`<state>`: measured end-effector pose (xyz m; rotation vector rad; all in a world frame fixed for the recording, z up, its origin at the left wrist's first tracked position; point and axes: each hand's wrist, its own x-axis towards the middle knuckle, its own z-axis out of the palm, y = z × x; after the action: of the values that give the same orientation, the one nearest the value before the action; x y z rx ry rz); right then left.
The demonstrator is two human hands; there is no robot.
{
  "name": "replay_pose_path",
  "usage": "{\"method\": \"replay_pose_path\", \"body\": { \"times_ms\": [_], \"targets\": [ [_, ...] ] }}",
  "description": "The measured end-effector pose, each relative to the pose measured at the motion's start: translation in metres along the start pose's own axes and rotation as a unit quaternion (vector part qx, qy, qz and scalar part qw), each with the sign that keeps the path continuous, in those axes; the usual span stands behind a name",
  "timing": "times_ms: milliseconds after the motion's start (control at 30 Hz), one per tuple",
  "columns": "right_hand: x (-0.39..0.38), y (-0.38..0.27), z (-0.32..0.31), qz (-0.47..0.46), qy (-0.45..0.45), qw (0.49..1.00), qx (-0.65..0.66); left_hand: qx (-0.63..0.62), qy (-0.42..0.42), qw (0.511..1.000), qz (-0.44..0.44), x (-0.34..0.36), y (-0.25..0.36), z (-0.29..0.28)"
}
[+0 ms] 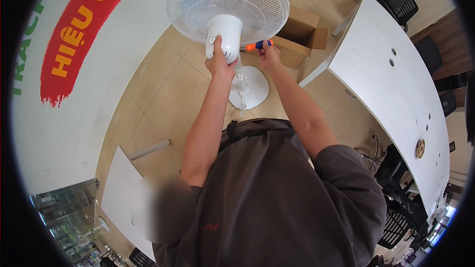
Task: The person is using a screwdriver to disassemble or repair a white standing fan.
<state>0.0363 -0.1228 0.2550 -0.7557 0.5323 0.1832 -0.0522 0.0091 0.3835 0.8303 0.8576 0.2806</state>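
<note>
A white pedestal fan with a wire cage (188,5) stands in front of me. My left hand (220,62) is closed round the white motor housing (226,27), its thumb up on the back. My right hand (268,57) grips a screwdriver with an orange and blue handle (258,45), pointed leftward at the housing's right side; whether its tip touches cannot be seen clearly. The fan's pole runs down to a round white base (255,91), with a white cord (242,104) hanging beside the pole.
An open cardboard box (294,49) sits behind the fan on the tiled floor. A long white table (376,69) with black chairs (398,2) runs along the right. A white wall (64,138) is on the left, another white table (118,188) at lower left.
</note>
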Motion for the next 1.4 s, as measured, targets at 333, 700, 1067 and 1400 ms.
{"method": "replay_pose_path", "body": {
  "times_ms": [333, 700, 1067, 1400],
  "targets": [
    [0.032, 0.008, -0.028, 0.011, -0.058, 0.998, 0.012, 0.048, -0.005, 0.995, 0.087, 0.027, -0.022, -0.085],
    [0.03, -0.028, -0.026, 0.1, -0.063, 0.99, -0.074, -0.113, -0.091, 0.988, 0.054, 0.099, -0.066, -0.077],
    [0.024, -0.029, -0.016, 0.067, -0.021, 0.992, -0.105, -0.029, -0.093, 0.978, 0.184, 0.102, -0.078, -0.083],
    [0.039, -0.034, -0.015, 0.076, -0.014, 0.985, -0.156, -0.024, -0.107, 0.977, 0.183, 0.114, -0.089, -0.091]
  ]
}}
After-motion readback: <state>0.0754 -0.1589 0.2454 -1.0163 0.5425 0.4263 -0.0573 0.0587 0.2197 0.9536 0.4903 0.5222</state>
